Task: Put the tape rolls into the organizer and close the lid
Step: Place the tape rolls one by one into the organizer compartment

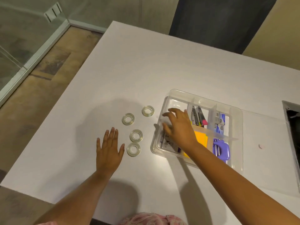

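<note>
Fingers [112,132] of the left hand [109,151] lie flat and spread on the white surface [146,65], holding nothing. Its thumb is just beside the nearest tape roll [133,149]. Four clear tape rolls sit on the surface between the left hand and the organizer [233,166]. A second roll [136,135] touches the nearest one. A third roll [128,119] and a fourth roll [148,111] sit farther toward the far edge of the surface, apart from each other.

The organizer is a clear box with its lid off, near the right edge of the surface. The right hand [180,127] reaches over the left side of the box. Its fingers [168,111] are spread wide and hold nothing. Inside the box are orange paper [201,137], a purple tool [221,149], staplers [197,115] and small blue boxes [220,118], each in its own part.
</note>
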A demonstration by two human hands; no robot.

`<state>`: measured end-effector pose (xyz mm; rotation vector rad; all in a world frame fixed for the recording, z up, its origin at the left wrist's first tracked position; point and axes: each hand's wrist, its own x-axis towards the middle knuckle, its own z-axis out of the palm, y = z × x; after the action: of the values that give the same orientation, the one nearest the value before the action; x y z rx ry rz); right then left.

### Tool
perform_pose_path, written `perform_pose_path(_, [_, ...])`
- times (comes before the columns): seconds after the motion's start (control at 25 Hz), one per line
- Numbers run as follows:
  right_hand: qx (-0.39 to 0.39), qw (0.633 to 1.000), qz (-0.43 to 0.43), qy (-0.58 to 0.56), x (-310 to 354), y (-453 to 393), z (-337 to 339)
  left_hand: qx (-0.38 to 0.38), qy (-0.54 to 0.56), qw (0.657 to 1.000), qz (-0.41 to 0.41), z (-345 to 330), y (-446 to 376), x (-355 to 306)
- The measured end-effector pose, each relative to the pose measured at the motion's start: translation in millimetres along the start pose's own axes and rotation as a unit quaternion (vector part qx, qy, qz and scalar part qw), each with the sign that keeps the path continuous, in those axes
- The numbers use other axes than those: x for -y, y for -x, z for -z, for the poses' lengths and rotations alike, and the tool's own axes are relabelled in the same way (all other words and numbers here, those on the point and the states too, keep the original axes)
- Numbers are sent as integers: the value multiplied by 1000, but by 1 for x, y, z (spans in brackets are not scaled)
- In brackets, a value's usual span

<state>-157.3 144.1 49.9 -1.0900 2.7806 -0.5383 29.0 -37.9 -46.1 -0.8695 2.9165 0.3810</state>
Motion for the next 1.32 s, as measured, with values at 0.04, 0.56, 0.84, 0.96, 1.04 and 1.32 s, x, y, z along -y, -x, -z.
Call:
perform_pose_path(0.04, [15, 1000, 17, 0, 8, -9, -7, -3, 0, 1000, 4, -3, -1, 2])
perform_pose_path(0.56, [231, 966, 3, 116, 38, -87, -59, -181, -38, 982, -38, -22, 0, 9])
perform_pose_path(0.84, [202, 975, -21, 86, 45, -91, -52, -188, -29, 981, -38, -22, -1, 8])
perform_pose_path(0.96, [116, 993, -26, -7, 38, -93, -27, -184, -30, 982, -35, -23, -1, 8])
perform_pose_path(1.04, [30, 998, -49, -40, 25, -93, -4, -187, -33, 981, -34, -23, 0, 8])
perform_pose_path(1.32, [51, 970, -237, 28, -34, -86, 15, -179, -31, 983, -30, -24, -1, 8])
